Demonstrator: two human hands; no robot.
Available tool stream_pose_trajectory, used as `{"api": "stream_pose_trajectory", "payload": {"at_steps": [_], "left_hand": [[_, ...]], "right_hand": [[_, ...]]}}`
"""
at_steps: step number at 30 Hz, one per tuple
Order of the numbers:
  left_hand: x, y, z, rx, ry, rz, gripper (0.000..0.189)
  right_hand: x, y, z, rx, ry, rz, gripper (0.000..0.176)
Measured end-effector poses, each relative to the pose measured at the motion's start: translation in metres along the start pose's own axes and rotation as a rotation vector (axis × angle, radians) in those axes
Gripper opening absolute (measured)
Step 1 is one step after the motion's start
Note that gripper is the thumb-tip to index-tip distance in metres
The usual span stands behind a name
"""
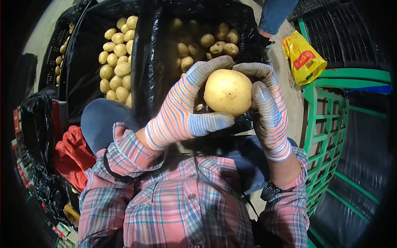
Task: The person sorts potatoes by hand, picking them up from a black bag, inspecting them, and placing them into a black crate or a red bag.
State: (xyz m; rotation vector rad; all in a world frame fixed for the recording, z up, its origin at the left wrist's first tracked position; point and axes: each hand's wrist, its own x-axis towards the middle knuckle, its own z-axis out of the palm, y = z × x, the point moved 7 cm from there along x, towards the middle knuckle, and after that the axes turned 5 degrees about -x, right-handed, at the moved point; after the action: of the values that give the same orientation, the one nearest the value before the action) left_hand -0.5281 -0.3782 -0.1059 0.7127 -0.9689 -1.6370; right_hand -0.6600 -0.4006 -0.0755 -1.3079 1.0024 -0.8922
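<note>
A large pale yellow potato (228, 92) is held up in front of my chest between both hands. My left hand (182, 103), in a striped knit glove with grey-blue fingertips, curves around its left side, the thumb beneath and the fingers over the top. My right hand (271, 107), gloved the same way, closes on its right side. Below and beyond the hands, a black-lined crate (161, 49) holds several browner, dirt-marked potatoes (217, 47). To its left, another lined crate (84, 62) contains several clean yellow potatoes (120, 53).
A red glove or cloth (72, 155) and crumpled black plastic (41, 144) lie on the left. Green plastic crates (324, 136) stand on the right, with a yellow bag (304, 58) nearby. Another person's leg (278, 16) is at the top.
</note>
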Motion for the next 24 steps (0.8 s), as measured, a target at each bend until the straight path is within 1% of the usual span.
{"api": "stream_pose_trajectory", "payload": {"at_steps": [1,2,3,4,6,7,8,9,10,11,13,14,15,17,18,19,20,21,23,24], "left_hand": [[0.0,0.003,-0.002,0.094,0.021,0.072,0.086],[0.0,0.007,-0.003,0.143,0.036,0.108,0.085],[0.0,0.01,-0.003,0.192,0.053,0.144,0.084],[-0.001,0.011,-0.004,0.19,0.103,0.123,0.082],[-0.002,0.015,-0.006,0.243,0.141,0.17,0.07],[-0.002,0.017,-0.008,0.27,0.161,0.193,0.064],[-0.001,0.016,-0.01,0.168,0.187,0.172,0.058],[0.001,0.014,-0.013,0.065,0.211,0.151,0.057],[0.004,0.025,-0.018,0.33,0.234,0.259,0.054],[0.005,0.024,-0.022,0.325,0.243,0.143,0.053],[0.003,0.024,-0.023,0.154,0.234,0.028,0.049],[0.003,0.02,-0.024,0.155,0.233,0.03,0.049],[0.002,0.027,-0.02,0.35,0.172,0.21,0.051],[-0.002,0.033,-0.011,0.543,0.106,0.39,0.057],[-0.002,0.027,-0.013,0.365,0.128,0.276,0.063],[-0.001,0.019,-0.016,0.186,0.15,0.162,0.071],[-0.002,0.018,-0.014,0.123,0.151,0.188,0.063],[-0.002,0.018,-0.014,0.122,0.156,0.187,0.063],[-0.001,0.017,-0.016,0.103,0.177,0.158,0.049],[-0.001,0.017,-0.018,0.069,0.201,0.122,0.034]], "right_hand": [[0.0,0.005,0.0,0.08,0.018,0.06,0.049],[-0.001,0.004,0.005,0.077,-0.014,0.095,0.057],[-0.002,0.005,0.009,0.08,-0.023,0.096,0.057],[-0.004,0.009,0.015,0.103,-0.036,0.107,0.062],[-0.005,0.015,0.021,0.167,-0.082,0.155,0.074],[-0.005,0.016,0.026,0.168,-0.091,0.156,0.074],[-0.005,0.014,0.029,0.128,-0.078,0.094,0.074],[-0.006,0.012,0.03,0.086,-0.063,0.032,0.075],[-0.007,0.015,0.031,0.129,-0.054,0.057,0.076],[-0.007,0.014,0.031,0.127,-0.057,0.06,0.076],[-0.007,0.017,0.034,0.214,-0.104,0.149,0.077],[-0.007,0.017,0.033,0.227,-0.107,0.2,0.075],[-0.005,0.018,0.032,0.227,-0.105,0.198,0.075],[-0.002,0.016,0.024,0.113,-0.042,0.094,0.072],[-0.002,0.016,0.023,0.079,-0.016,0.047,0.069],[-0.002,0.017,0.024,0.08,-0.017,0.048,0.069],[-0.003,0.013,0.023,0.002,-0.015,-0.027,0.068],[-0.003,0.009,0.023,-0.077,-0.014,-0.102,0.068],[-0.003,0.013,0.022,-0.1,-0.035,-0.104,0.068],[-0.004,0.014,0.023,-0.121,-0.05,-0.11,0.069]]}}
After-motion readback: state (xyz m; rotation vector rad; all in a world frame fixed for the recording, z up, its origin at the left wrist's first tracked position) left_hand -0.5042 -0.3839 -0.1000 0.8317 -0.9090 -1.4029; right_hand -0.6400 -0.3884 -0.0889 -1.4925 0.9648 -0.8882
